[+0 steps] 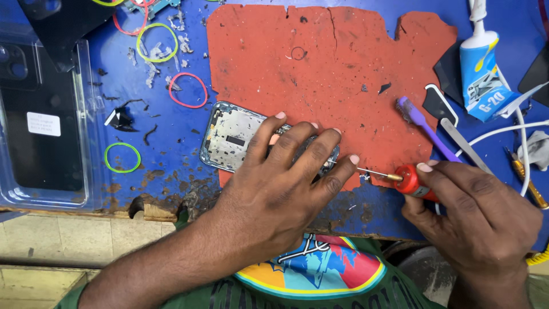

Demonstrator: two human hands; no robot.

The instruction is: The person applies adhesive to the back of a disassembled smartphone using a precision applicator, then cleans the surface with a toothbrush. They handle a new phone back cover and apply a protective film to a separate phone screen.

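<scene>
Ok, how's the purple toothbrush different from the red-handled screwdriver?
The purple toothbrush lies loose on the red mat, untouched; the red-handled screwdriver is gripped in the right hand. The toothbrush ends in bristles, the screwdriver in a thin metal shaft. Both are slim hand tools.

A dark green shirt (366, 286) is worn, seen at the bottom centre, printed with a round badge in blue, red, yellow and turquoise. Both forearms are left bare; no rings are seen.

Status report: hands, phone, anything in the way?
Left hand pressing phone frame flat. Right hand holds red screwdriver, tip at frame's end. Purple toothbrush lies nearby, clear.
</scene>
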